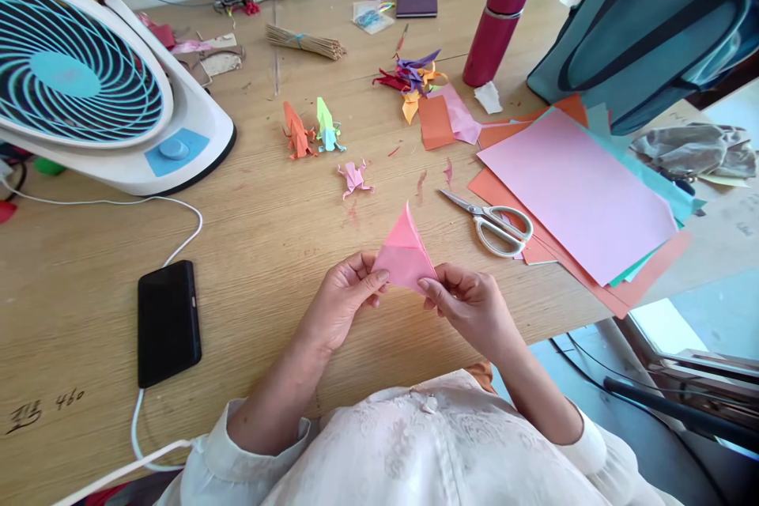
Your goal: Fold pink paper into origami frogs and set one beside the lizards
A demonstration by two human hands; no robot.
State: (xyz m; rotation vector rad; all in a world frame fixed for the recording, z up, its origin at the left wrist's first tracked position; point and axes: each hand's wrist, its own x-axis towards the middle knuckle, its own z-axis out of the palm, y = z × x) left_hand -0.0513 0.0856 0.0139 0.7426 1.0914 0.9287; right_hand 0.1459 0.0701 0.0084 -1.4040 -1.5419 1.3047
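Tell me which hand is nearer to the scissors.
Right. The right hand is just below the scissors in the picture; the left hand is farther off, at the left side of the pink folded paper.

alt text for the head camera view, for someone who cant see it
Left hand and right hand hold a folded pink paper above a wooden table, with scissors and stacked coloured sheets to the right.
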